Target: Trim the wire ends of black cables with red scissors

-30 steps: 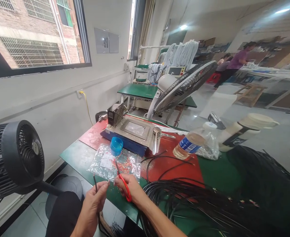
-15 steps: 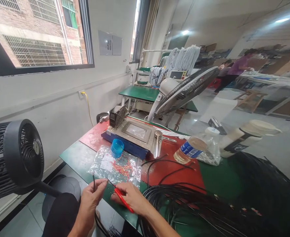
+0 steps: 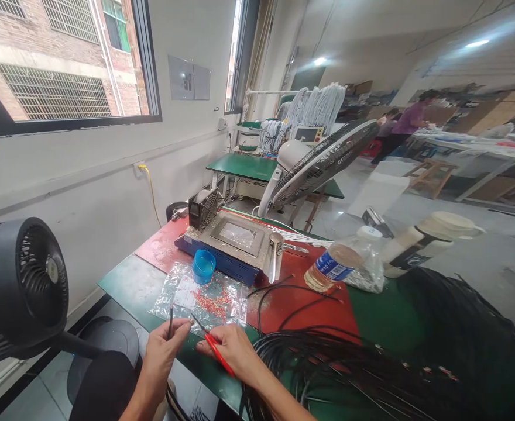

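The left hand (image 3: 163,351) pinches one thin black cable end (image 3: 170,318) between thumb and forefinger, its tip standing up just above the fingers, while the rest of it drops below the hand and out of sight. Just right of it, the right hand (image 3: 233,354) is closed around a pair of red-handled scissors (image 3: 213,349), whose thin dark blades point up and left toward the pinched end without clearly touching it; whether the blades are parted is too small to tell. Judging from this, one end is being trimmed or stripped, and most of the work seems left: right of the right hand lies a large loose heap of black cables (image 3: 349,368), spread across the green and red tabletop (image 3: 384,310). Just beyond both hands a clear plastic bag (image 3: 200,298) lies flat, holding a scatter of small red pieces and a white slip. Touching its far edge stands a small round blue plastic cup (image 3: 203,266); what is inside cannot be seen. Farther right, well beyond the right hand, a clear plastic bottle with a blue label (image 3: 339,266) lies on its side, partly filled with amber liquid, beside a crumpled clear bag (image 3: 369,275) of small pale bits.
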The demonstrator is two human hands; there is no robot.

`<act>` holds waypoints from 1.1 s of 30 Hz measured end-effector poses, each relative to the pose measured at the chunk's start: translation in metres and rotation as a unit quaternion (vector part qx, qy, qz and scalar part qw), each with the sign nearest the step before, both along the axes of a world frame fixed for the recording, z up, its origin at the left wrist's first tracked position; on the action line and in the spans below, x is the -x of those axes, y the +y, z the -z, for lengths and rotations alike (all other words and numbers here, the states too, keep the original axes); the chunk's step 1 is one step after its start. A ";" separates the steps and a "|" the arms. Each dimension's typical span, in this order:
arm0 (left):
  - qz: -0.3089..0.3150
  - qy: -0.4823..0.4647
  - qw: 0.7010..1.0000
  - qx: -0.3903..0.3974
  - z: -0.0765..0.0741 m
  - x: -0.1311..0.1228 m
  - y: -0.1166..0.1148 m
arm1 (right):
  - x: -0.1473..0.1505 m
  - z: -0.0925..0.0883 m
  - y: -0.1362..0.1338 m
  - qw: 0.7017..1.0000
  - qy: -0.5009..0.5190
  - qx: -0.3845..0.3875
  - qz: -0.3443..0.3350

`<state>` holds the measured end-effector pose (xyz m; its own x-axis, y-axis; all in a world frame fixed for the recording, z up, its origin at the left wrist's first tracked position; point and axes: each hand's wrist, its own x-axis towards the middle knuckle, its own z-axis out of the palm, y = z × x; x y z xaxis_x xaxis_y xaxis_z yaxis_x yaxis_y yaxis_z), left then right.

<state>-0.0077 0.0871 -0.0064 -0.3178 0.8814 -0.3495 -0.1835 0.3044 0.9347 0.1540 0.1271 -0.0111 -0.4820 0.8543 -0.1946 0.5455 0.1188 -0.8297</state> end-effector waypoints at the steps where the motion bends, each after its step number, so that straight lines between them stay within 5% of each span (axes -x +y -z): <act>1: 0.004 -0.010 1.000 0.008 0.002 0.000 0.000 | 0.000 0.001 0.000 1.000 0.019 0.011 0.009; 7: 0.075 -0.129 0.988 0.030 0.005 -0.003 -0.009 | 0.005 0.002 0.001 0.947 0.235 0.208 0.063; 12: 0.087 -0.165 0.982 0.042 0.000 -0.010 -0.018 | 0.009 -0.001 -0.001 0.902 0.327 0.271 0.073; 33: 0.159 -0.096 0.981 -0.061 -0.018 -0.016 -0.027 | 0.009 -0.001 -0.010 0.854 0.339 0.395 -0.001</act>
<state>0.0087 0.0600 0.0115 0.0420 0.9641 -0.2623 -0.2736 0.2636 0.9250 0.1450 0.1171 -0.0104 -0.7140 0.5848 -0.3849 -0.0924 -0.6237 -0.7762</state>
